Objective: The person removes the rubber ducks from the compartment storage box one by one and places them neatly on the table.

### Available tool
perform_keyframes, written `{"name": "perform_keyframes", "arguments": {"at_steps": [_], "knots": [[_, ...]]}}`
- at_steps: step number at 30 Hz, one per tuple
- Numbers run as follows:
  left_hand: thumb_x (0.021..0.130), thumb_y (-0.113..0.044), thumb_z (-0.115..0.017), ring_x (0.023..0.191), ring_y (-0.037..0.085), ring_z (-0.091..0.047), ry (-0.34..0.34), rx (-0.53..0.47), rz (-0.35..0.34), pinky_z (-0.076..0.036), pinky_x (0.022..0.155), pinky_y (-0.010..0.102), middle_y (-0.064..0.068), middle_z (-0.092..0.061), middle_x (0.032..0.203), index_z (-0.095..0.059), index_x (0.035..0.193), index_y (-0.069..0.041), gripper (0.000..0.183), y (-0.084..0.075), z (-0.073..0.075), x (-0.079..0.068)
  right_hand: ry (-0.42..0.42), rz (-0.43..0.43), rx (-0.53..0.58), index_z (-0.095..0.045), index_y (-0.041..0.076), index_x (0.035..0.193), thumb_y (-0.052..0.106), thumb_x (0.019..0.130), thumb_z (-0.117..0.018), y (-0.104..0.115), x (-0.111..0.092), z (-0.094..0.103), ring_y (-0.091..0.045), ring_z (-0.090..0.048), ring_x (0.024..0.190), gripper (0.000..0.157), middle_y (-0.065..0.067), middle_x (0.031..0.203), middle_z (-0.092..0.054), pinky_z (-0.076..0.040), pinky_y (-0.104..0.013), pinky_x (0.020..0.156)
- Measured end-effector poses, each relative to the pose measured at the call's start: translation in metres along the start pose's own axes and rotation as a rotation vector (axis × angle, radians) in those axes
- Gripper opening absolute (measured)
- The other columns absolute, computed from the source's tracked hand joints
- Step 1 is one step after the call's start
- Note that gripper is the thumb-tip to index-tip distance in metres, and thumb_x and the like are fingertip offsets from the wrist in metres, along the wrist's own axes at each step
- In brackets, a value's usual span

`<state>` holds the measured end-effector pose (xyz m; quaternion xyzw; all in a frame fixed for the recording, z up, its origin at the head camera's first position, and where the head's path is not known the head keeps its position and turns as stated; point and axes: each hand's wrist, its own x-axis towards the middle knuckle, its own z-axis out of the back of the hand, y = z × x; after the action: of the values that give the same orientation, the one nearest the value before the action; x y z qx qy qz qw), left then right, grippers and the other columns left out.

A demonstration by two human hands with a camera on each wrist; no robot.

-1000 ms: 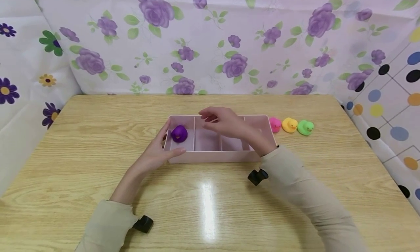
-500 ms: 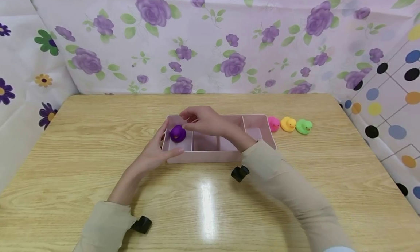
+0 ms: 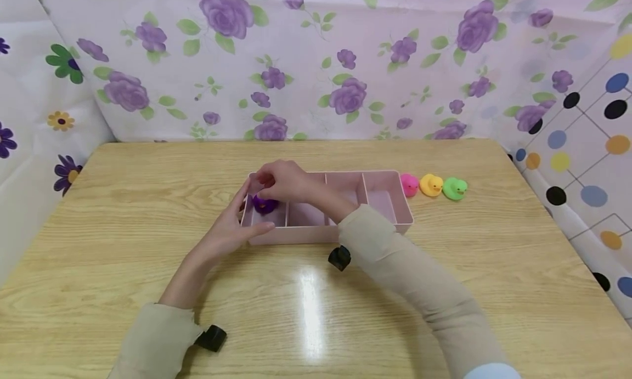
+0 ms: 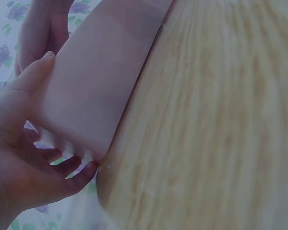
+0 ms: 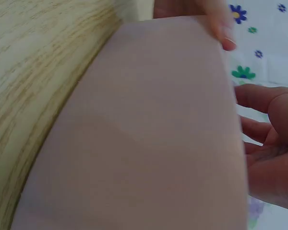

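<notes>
A long pale pink divided box (image 3: 296, 236) lies crosswise on the wooden table. In its left-end compartment sits a purple rubber duck (image 3: 265, 206), partly covered by my right hand (image 3: 283, 181). That hand reaches over the box from the right, with thumb and fingers apart right at the duck's top. The right wrist view shows its fingers loosely bent beyond the box wall, while the duck itself is hidden there. My left hand (image 3: 229, 225) holds the box's left end, its thumb (image 4: 38, 67) on the front wall and its fingers (image 4: 69, 167) against the end wall.
Beside the box's right end, a pink duck (image 3: 409, 185), a yellow duck (image 3: 431, 185) and a green duck (image 3: 455, 188) stand in a row on the table (image 3: 148, 192). A flowered cloth (image 3: 296, 66) hangs along the table's back edge.
My right hand has moved left over the box, from its middle compartments to the purple duck. The left hand stays on the box's left end.
</notes>
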<state>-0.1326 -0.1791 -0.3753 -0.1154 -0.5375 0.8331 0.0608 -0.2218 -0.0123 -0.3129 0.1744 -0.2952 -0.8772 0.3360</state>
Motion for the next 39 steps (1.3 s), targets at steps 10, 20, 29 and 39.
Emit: {"name": "perform_keyframes", "arguments": {"at_steps": [10,20,29,39], "knots": [[0.085,-0.037,-0.074,0.142,0.033,-0.016,0.001,-0.009,-0.009,-0.022,0.109,0.058,0.011,-0.01,0.16,0.003,0.156,-0.029,0.105,-0.002,-0.001,0.001,0.001,0.01,-0.059,-0.064,0.001,0.122,0.01,0.088,-0.07,0.002,0.005,-0.009,-0.02,-0.062,0.103,0.036,-0.01,0.111,-0.069,-0.046,-0.02,0.083],[0.086,-0.037,-0.074,0.142,0.036,-0.017,-0.007,0.003,0.009,-0.023,0.108,0.059,0.017,-0.012,0.159,0.003,0.156,-0.028,0.105,-0.001,0.001,0.001,0.011,0.063,-0.177,-0.072,0.004,0.102,0.012,0.08,-0.08,-0.003,0.012,-0.013,-0.014,-0.054,0.08,0.025,-0.004,0.086,-0.066,-0.043,-0.021,0.071],[0.085,-0.034,-0.075,0.142,0.036,-0.017,-0.027,0.016,-0.003,-0.021,0.11,0.057,0.014,-0.011,0.159,0.001,0.157,-0.023,0.105,0.001,-0.002,0.003,-0.011,0.1,-0.237,-0.071,0.004,0.101,0.009,0.083,-0.077,-0.003,0.012,-0.021,-0.015,-0.054,0.081,0.02,-0.006,0.092,-0.068,-0.044,-0.022,0.073],[0.086,-0.033,-0.074,0.143,0.036,-0.014,-0.024,0.002,-0.016,-0.018,0.111,0.057,0.015,-0.009,0.159,0.003,0.156,-0.025,0.105,0.003,-0.003,0.002,-0.036,0.162,-0.226,-0.074,0.004,0.097,0.009,0.082,-0.078,-0.005,0.008,-0.024,-0.014,-0.058,0.081,0.016,-0.004,0.092,-0.069,-0.046,-0.02,0.074]]}}
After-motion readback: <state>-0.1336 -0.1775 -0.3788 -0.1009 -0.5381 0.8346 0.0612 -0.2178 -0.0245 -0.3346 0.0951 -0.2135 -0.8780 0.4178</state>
